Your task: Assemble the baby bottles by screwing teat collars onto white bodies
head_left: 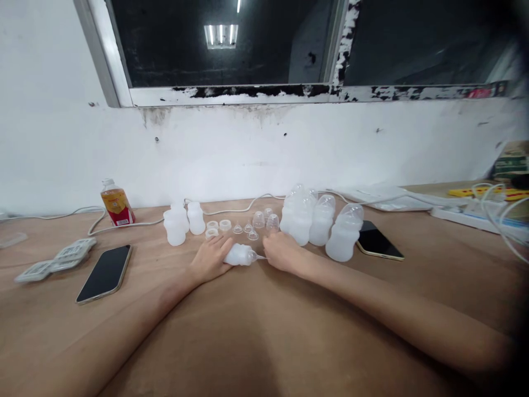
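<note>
A white baby bottle [237, 255] lies tilted on its side above the table, and my left hand [211, 258] is wrapped round its body. Its clear teat [259, 257] points right, stretched thin towards my right hand [283, 252], whose closed fingers pinch the tip. Just beyond my hands lie several loose parts: white collar rings [225, 225], clear teats [253, 235] and clear domed caps [258, 219]. Open-topped bottles [174, 229] stand behind my left hand. Several bottles with clear caps [345, 234] stand beyond my right forearm.
A dark phone [105, 274] and pale plastic cases [61, 259] lie at left, near a drink bottle [117, 203]. Another phone [379, 241] lies right of the capped bottles. A white cable [243, 208] runs along the wall. Plastic bags [384, 197] lie at back right.
</note>
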Action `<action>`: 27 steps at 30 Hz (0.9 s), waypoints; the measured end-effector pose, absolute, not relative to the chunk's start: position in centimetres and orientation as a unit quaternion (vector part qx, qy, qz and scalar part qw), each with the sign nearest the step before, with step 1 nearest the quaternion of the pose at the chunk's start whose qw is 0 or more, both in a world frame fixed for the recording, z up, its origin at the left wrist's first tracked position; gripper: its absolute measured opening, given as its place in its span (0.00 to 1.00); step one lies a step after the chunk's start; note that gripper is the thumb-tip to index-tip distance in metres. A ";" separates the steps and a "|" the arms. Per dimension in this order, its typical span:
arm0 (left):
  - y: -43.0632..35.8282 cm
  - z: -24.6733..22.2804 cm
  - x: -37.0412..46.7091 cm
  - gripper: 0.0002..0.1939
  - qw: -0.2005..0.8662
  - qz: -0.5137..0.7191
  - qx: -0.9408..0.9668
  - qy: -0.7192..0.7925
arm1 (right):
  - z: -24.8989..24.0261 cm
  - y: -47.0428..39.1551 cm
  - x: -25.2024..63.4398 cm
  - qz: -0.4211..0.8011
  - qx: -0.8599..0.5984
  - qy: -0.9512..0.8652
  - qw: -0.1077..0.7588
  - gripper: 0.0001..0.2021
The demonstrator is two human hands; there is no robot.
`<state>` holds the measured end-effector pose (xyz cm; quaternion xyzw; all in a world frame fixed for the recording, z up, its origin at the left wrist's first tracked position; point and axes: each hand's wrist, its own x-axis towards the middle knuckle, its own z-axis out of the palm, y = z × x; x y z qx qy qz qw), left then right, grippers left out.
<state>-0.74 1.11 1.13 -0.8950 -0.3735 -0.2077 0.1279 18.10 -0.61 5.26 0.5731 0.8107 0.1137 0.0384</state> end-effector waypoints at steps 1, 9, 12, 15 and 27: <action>1.2 1.1 -0.8 0.13 0.115 -0.225 -0.886 -0.388 | 5.2 -0.9 17.9 0.116 0.567 0.815 0.034 0.12; 4.2 0.0 -2.4 0.21 -0.091 -0.457 -0.703 -0.538 | 2.7 0.4 17.9 0.075 0.526 0.840 -0.110 0.14; 3.9 0.1 -2.3 0.20 -0.082 -0.441 -0.714 -0.538 | 1.5 0.7 17.6 -0.025 0.493 0.836 -0.237 0.13; 2.8 0.3 -1.7 0.19 -0.021 -0.368 -0.761 -0.534 | 0.7 0.8 17.4 -0.195 0.418 0.799 -0.386 0.13; 2.4 0.5 -1.4 0.22 0.026 -0.330 -0.743 -0.582 | -0.1 1.6 17.5 -0.303 0.382 0.664 -0.567 0.15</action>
